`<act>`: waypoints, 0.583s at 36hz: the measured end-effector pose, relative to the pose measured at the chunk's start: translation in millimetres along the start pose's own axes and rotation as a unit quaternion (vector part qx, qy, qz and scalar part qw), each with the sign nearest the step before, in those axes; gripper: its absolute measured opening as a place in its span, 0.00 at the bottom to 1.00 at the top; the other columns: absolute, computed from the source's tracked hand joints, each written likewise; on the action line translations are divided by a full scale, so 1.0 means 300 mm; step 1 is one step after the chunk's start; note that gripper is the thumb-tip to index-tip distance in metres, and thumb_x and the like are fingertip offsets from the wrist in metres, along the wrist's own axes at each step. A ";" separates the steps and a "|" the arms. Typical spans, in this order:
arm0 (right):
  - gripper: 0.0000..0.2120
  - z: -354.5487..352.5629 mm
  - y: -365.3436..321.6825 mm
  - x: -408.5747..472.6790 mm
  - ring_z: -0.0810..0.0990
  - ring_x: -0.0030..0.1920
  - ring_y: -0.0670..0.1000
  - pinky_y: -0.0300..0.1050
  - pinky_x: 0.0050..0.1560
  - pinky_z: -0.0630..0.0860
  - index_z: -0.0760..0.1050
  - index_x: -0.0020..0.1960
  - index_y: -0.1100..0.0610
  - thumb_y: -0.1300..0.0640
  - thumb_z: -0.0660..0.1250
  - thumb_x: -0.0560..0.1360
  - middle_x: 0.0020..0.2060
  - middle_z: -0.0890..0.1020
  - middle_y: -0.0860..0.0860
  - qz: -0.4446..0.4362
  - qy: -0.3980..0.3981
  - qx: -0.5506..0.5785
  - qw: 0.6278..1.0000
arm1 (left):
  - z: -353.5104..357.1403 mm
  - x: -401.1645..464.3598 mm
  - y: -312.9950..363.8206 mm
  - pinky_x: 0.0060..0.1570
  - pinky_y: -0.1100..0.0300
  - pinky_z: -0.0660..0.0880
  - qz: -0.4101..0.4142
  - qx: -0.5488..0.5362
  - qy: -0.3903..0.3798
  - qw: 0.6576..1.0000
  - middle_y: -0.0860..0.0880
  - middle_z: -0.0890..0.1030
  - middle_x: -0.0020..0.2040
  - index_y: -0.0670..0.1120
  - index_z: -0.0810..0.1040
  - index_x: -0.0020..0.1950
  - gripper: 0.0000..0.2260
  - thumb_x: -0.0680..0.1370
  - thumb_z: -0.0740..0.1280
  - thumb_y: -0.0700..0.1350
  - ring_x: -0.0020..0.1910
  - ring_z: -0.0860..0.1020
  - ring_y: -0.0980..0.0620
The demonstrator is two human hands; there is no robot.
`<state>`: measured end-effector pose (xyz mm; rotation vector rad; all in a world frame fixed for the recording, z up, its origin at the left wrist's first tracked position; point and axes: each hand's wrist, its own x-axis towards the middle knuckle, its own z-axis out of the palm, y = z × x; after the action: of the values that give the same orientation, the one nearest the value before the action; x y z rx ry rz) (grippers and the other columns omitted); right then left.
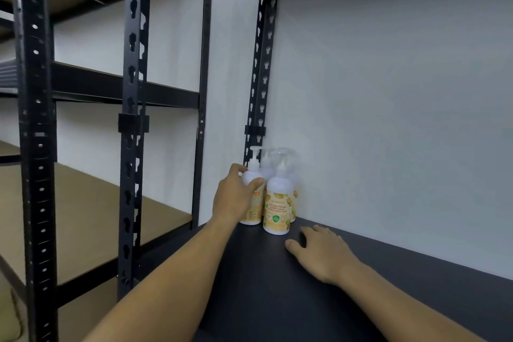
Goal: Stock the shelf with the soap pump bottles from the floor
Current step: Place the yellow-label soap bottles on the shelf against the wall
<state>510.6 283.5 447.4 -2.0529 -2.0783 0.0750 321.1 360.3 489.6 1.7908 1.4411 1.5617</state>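
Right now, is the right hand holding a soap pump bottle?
No, the right hand lies flat on the dark shelf board; only the left hand grips a soap pump bottle.

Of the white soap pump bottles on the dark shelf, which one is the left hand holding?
The leftmost white pump bottle: the left hand wraps around its body. The front bottle with the yellow label beside it stands free.

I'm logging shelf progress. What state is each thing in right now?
Left hand: grip closed around the left bottle.
Left bottle: upright on the shelf, held.
Front bottle: upright, free, label facing out.
Rear bottles: upright in the corner, mostly hidden.
Right hand: empty, palm down on the shelf.
Shelf: mostly bare.
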 end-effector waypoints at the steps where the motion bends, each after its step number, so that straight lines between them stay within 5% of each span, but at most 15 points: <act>1: 0.33 -0.002 -0.001 -0.002 0.56 0.79 0.55 0.55 0.78 0.54 0.61 0.79 0.53 0.35 0.50 0.80 0.79 0.60 0.55 0.000 -0.001 0.000 1.000 | 0.001 0.000 -0.005 0.52 0.48 0.78 0.002 -0.003 0.002 1.000 0.47 0.79 0.55 0.51 0.70 0.64 0.19 0.78 0.70 0.55 0.51 0.79 0.46; 5: 0.33 -0.005 -0.002 -0.003 0.58 0.78 0.56 0.56 0.77 0.55 0.61 0.78 0.53 0.35 0.50 0.80 0.78 0.61 0.55 -0.003 -0.003 -0.001 1.000 | 0.008 -0.011 -0.021 0.54 0.50 0.78 0.015 -0.037 -0.023 0.999 0.48 0.78 0.59 0.51 0.68 0.68 0.20 0.79 0.69 0.52 0.55 0.78 0.47; 12: 0.32 -0.003 0.006 -0.007 0.64 0.74 0.55 0.55 0.75 0.60 0.65 0.76 0.53 0.35 0.51 0.80 0.73 0.68 0.53 -0.010 -0.002 0.004 1.000 | -0.024 -0.049 -0.067 0.55 0.58 0.75 -0.021 -0.092 -0.136 0.986 0.51 0.75 0.57 0.57 0.52 0.78 0.37 0.77 0.70 0.38 0.57 0.78 0.50; 21: 0.29 -0.014 0.009 -0.039 0.65 0.74 0.53 0.51 0.74 0.62 0.65 0.76 0.52 0.37 0.53 0.81 0.73 0.69 0.51 -0.022 0.005 0.011 1.000 | -0.030 -0.053 -0.094 0.46 0.64 0.74 -0.001 -0.055 -0.118 0.991 0.53 0.76 0.49 0.53 0.62 0.74 0.32 0.75 0.72 0.38 0.48 0.78 0.58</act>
<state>514.0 271.4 449.7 -1.9894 -2.1063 0.0812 302.7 355.4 462.0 1.8364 1.2223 1.3480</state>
